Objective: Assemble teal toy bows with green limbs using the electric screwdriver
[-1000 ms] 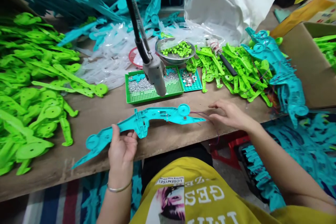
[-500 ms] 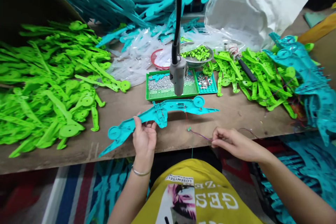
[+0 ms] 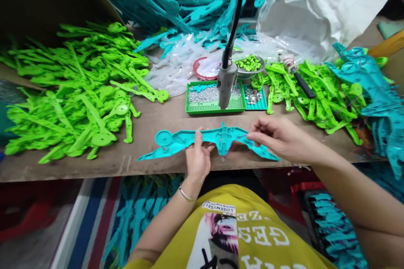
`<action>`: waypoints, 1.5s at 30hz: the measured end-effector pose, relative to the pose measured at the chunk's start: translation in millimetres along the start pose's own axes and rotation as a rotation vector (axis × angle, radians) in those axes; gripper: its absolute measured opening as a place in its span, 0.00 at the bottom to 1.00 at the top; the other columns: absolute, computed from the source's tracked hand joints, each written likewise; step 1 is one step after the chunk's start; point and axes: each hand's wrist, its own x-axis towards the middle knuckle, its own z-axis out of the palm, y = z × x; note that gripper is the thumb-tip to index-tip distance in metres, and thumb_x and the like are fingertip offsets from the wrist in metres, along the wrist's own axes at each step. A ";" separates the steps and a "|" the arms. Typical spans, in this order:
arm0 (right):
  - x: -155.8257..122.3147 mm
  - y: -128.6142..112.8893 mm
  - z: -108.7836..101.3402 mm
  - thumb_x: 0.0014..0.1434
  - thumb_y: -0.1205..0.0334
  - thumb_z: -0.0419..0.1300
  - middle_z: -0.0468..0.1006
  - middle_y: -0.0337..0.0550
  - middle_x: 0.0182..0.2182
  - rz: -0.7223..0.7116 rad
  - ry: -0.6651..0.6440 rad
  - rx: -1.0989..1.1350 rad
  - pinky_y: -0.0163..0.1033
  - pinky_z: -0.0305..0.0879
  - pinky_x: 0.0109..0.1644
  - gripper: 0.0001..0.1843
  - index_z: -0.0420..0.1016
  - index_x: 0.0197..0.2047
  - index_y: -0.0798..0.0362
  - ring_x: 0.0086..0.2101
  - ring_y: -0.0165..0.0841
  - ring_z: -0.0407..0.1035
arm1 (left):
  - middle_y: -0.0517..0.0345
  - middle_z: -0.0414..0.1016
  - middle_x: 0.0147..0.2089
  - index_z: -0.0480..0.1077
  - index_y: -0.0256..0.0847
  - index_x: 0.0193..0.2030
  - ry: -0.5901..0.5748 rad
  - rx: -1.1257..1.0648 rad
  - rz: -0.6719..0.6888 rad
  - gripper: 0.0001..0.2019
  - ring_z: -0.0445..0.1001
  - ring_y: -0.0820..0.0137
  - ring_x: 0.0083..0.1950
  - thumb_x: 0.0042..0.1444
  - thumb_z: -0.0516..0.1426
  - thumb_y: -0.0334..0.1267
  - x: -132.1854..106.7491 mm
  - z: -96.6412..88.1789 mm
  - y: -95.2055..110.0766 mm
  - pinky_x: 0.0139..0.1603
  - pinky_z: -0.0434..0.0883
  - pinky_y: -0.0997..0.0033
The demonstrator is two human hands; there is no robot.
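My left hand (image 3: 198,157) grips a long turquoise plastic part (image 3: 179,138) from below, thumb on top, just left of its ribbed middle. The part has a round cup at its left end and pointed tips. Over its right half, my right hand (image 3: 269,136) is closed, with thumb and forefinger pinching a thin wire (image 3: 241,137) at the part's inside. A reddish stretch of wire hangs below the ribbed middle. The right hand covers some of the part's right wing.
A grey tool (image 3: 227,86) hangs on a black cable before a green tray (image 3: 216,109) of small metal pieces. Lime-green plastic parts (image 3: 101,113) pile up left, more (image 3: 331,88) at right under a black-handled tool (image 3: 303,85). Turquoise parts (image 3: 378,92) stack far right.
The turquoise part has tilted level and shifted right with my left hand. My right hand has risen from the table's front edge to the part, bringing the wire along.
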 end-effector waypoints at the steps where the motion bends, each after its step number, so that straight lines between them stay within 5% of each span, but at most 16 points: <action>1: 9.8 -3.4 2.3 0.63 0.48 0.60 0.75 0.36 0.23 -0.015 0.010 -0.016 0.38 0.59 0.26 0.12 0.72 0.33 0.47 0.23 0.29 0.65 | 0.55 0.82 0.38 0.76 0.39 0.49 -0.026 0.010 -0.020 0.17 0.81 0.71 0.34 0.58 0.66 0.47 -3.6 1.7 -4.2 0.38 0.76 0.73; 7: 54.4 -5.4 27.9 0.61 0.59 0.62 0.78 0.39 0.24 0.078 -0.032 -0.059 0.34 0.62 0.29 0.09 0.72 0.32 0.54 0.25 0.26 0.70 | 0.57 0.82 0.34 0.78 0.37 0.37 -0.187 0.108 -0.091 0.22 0.79 0.68 0.31 0.41 0.74 0.49 -17.9 4.3 -27.6 0.33 0.77 0.70; 13: 63.0 21.4 28.8 0.61 0.61 0.63 0.82 0.41 0.31 0.061 -0.106 0.105 0.35 0.71 0.34 0.06 0.72 0.38 0.55 0.30 0.28 0.74 | 0.60 0.80 0.29 0.75 0.35 0.29 -0.133 0.242 -0.114 0.19 0.78 0.70 0.29 0.34 0.76 0.41 -18.7 9.4 -36.1 0.32 0.77 0.71; 16: 45.3 47.2 -1.5 0.62 0.58 0.62 0.82 0.47 0.44 -0.034 0.000 0.006 0.43 0.74 0.51 0.12 0.74 0.46 0.54 0.43 0.34 0.76 | 0.58 0.81 0.30 0.75 0.35 0.30 -0.114 0.221 -0.117 0.20 0.78 0.69 0.28 0.33 0.75 0.41 -14.3 10.6 -30.6 0.29 0.77 0.71; 20: -0.3 92.9 -30.2 0.64 0.57 0.57 0.81 0.51 0.52 0.106 -0.091 -0.048 0.50 0.71 0.58 0.18 0.74 0.54 0.55 0.50 0.38 0.75 | 0.59 0.80 0.26 0.72 0.35 0.27 -0.089 0.232 -0.120 0.20 0.79 0.68 0.28 0.33 0.75 0.41 -7.8 4.2 -23.6 0.30 0.78 0.69; 24: -32.4 123.8 -5.7 0.59 0.52 0.64 0.76 0.56 0.59 0.192 -0.054 -0.005 0.55 0.65 0.64 0.28 0.72 0.60 0.55 0.56 0.43 0.71 | 0.58 0.80 0.26 0.72 0.35 0.27 -0.080 0.240 -0.163 0.19 0.79 0.68 0.28 0.32 0.74 0.40 -5.4 0.2 -24.3 0.30 0.79 0.69; 27: -34.9 128.1 23.1 0.66 0.45 0.55 0.77 0.51 0.58 0.172 -0.030 0.244 0.53 0.64 0.65 0.27 0.71 0.62 0.52 0.56 0.39 0.71 | 0.58 0.79 0.25 0.72 0.35 0.26 -0.080 0.266 -0.175 0.19 0.78 0.68 0.27 0.32 0.74 0.42 -6.9 3.0 -26.0 0.30 0.78 0.67; 29: -33.1 126.1 30.9 0.69 0.41 0.49 0.81 0.47 0.47 0.185 -0.062 0.407 0.49 0.69 0.57 0.29 0.72 0.60 0.53 0.47 0.36 0.74 | 0.58 0.79 0.25 0.72 0.35 0.26 -0.089 0.278 -0.181 0.20 0.78 0.68 0.27 0.33 0.74 0.43 -8.1 4.8 -25.8 0.30 0.78 0.67; 32: -34.6 119.2 22.7 0.62 0.44 0.62 0.77 0.39 0.34 0.205 -0.106 0.440 0.41 0.71 0.44 0.30 0.70 0.60 0.53 0.36 0.31 0.72 | 0.57 0.79 0.25 0.71 0.36 0.27 -0.096 0.279 -0.189 0.20 0.79 0.67 0.27 0.32 0.74 0.44 -8.4 4.0 -24.3 0.31 0.78 0.67; 34: -37.2 109.3 11.1 0.55 0.51 0.69 0.74 0.36 0.32 0.227 -0.126 0.407 0.37 0.70 0.37 0.33 0.67 0.60 0.53 0.31 0.28 0.71 | 0.57 0.79 0.25 0.71 0.36 0.26 -0.080 0.270 -0.193 0.21 0.78 0.67 0.27 0.31 0.74 0.44 -8.1 1.9 -24.4 0.30 0.77 0.68; 38: -34.0 64.6 -2.1 0.57 0.51 0.67 0.74 0.35 0.29 0.279 -0.064 0.421 0.35 0.68 0.25 0.22 0.68 0.49 0.52 0.24 0.27 0.70 | 0.57 0.78 0.25 0.70 0.36 0.26 -0.066 0.243 -0.207 0.23 0.78 0.68 0.27 0.30 0.75 0.44 -10.6 1.7 -30.4 0.30 0.77 0.68; 42: -14.4 8.6 9.8 0.59 0.53 0.67 0.76 0.36 0.26 0.140 -0.015 0.475 0.32 0.68 0.26 0.14 0.72 0.41 0.54 0.23 0.25 0.70 | 0.56 0.79 0.27 0.72 0.35 0.29 -0.133 0.211 -0.253 0.22 0.79 0.68 0.28 0.32 0.75 0.45 -17.5 11.2 -38.0 0.32 0.78 0.68; 45: 6.5 -7.1 29.1 0.59 0.56 0.65 0.77 0.37 0.28 0.037 0.017 0.525 0.33 0.69 0.29 0.11 0.74 0.39 0.55 0.26 0.25 0.71 | 0.57 0.80 0.29 0.74 0.35 0.32 -0.185 0.175 -0.253 0.23 0.78 0.69 0.27 0.33 0.75 0.46 -22.5 20.0 -40.8 0.30 0.76 0.71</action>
